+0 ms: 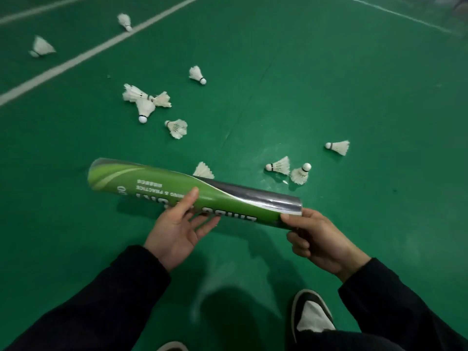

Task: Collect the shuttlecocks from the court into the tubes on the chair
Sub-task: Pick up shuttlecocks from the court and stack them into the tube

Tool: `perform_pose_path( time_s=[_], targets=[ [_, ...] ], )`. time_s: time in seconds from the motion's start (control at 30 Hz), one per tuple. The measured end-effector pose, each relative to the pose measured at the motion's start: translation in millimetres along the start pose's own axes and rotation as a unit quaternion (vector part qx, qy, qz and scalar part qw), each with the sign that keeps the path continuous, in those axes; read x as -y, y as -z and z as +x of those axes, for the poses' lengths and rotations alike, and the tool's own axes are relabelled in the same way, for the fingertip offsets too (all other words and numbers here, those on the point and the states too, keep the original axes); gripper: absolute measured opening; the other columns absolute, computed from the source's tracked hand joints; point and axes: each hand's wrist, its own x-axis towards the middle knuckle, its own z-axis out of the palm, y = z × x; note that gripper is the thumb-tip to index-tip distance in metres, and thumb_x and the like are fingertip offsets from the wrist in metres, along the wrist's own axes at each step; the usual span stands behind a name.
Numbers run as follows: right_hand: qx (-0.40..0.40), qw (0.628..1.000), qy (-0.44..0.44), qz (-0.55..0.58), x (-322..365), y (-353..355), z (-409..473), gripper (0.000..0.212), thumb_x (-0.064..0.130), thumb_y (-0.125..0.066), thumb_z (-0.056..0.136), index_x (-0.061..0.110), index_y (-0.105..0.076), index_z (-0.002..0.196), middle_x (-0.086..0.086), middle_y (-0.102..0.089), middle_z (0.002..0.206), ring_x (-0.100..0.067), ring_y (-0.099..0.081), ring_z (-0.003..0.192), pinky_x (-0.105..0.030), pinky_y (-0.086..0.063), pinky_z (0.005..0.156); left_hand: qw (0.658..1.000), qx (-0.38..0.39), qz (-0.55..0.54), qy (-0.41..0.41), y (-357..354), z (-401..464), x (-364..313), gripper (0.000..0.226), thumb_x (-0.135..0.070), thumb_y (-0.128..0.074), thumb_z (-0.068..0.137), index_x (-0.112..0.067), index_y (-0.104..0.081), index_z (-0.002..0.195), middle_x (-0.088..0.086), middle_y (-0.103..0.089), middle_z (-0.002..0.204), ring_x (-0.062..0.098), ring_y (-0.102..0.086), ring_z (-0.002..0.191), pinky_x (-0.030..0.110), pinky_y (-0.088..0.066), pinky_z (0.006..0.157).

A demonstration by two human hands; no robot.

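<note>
Head view, looking down at a green court floor (329, 72) crossed by a white line (83, 55). Far left, one shuttlecock (41, 46) lies beyond the line; a second (124, 21) rests at the line's edge. Centre-left, a cluster of three shuttlecocks (145, 100) lies touching, corks pointing different ways; a single one (197, 75) lies above and to the right of it; another (177, 127) lies just below it. A green and silver tube (177, 188) is held level above the floor, running from upper left to lower right, printed lettering upside down; the left hand (177, 229) supports it at mid-length, thumb over the top, fingers spread loosely beneath; a shuttlecock (203, 171) shows partly behind the tube's upper edge. The right hand (314, 239) grips the tube's silver right end, thumb on the near side, fingers curled round the end; whether that end is capped cannot be told. To the right, a pair of shuttlecocks (288, 168) lies close together, one on its side, one cork-up; a last one (338, 147) lies apart, further right. Both arms wear dark sleeves (101, 300); a black-and-white shoe (312, 315) stands at lower right.
</note>
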Motion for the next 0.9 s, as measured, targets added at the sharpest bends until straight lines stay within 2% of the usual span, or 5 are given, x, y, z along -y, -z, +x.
perform_pose_path(
  time_s=[0.23, 0.4, 0.57, 0.73, 0.9],
  targets=[
    [0.114, 0.986, -0.077, 0.089, -14, 15, 42, 0.075, 0.027, -0.100, 0.050, 0.009, -0.071, 0.116, -0.006, -0.073, 0.100, -0.007, -0.033, 0.034, -0.018, -0.030, 0.030, 0.997, -0.067, 0.007, -0.042, 6, 7, 4, 0.075, -0.036, -0.092, 0.074, -0.004, -0.056, 0.131, 0.027, -0.055, 0.138, 0.036, -0.058, 0.116, 0.040, -0.062, 0.083],
    [0.139, 0.987, -0.051, 0.070, -7, 16, 62, 0.046, 0.030, -0.094, 0.063, 0.009, -0.075, 0.099, -0.005, -0.072, 0.082, -0.013, -0.050, 0.045, -0.021, -0.039, 0.035, 0.996, -0.071, -0.007, -0.056, 7, 18, 13, 0.051, -0.033, -0.072, 0.091, -0.006, -0.058, 0.133, 0.022, -0.063, 0.129, 0.029, -0.066, 0.112, 0.041, -0.062, 0.086],
    [0.021, 0.996, -0.001, 0.089, 5, 34, 71, 0.025, 0.035, -0.058, 0.092, 0.020, -0.073, 0.106, 0.001, -0.073, 0.094, -0.013, -0.048, 0.051, -0.022, -0.039, 0.043, 0.993, -0.094, -0.016, -0.074, -4, 38, 24, 0.020, -0.034, -0.064, 0.095, -0.015, -0.064, 0.101, 0.014, -0.068, 0.110, 0.026, -0.069, 0.103, 0.037, -0.063, 0.081],
    [-0.284, 0.951, 0.109, -0.051, 9, 110, 116, 0.020, 0.024, -0.060, 0.100, 0.018, -0.065, 0.118, -0.004, -0.069, 0.121, -0.016, -0.064, 0.082, -0.034, -0.056, 0.070, 0.991, -0.111, -0.021, -0.068, -10, 51, 28, 0.026, -0.042, -0.062, 0.096, -0.018, -0.059, 0.104, 0.008, -0.066, 0.104, 0.025, -0.069, 0.101, 0.041, -0.062, 0.085],
    [-0.305, 0.910, 0.071, -0.270, 4, 177, 192, 0.079, 0.043, -0.075, 0.086, 0.022, -0.037, 0.153, -0.008, -0.043, 0.156, -0.025, -0.052, 0.133, -0.051, -0.042, 0.114, 0.989, -0.129, -0.032, -0.063, -19, 47, 33, 0.028, -0.047, -0.061, 0.096, -0.020, -0.069, 0.100, 0.006, -0.069, 0.099, 0.021, -0.068, 0.094, 0.037, -0.061, 0.089]
  ],
)
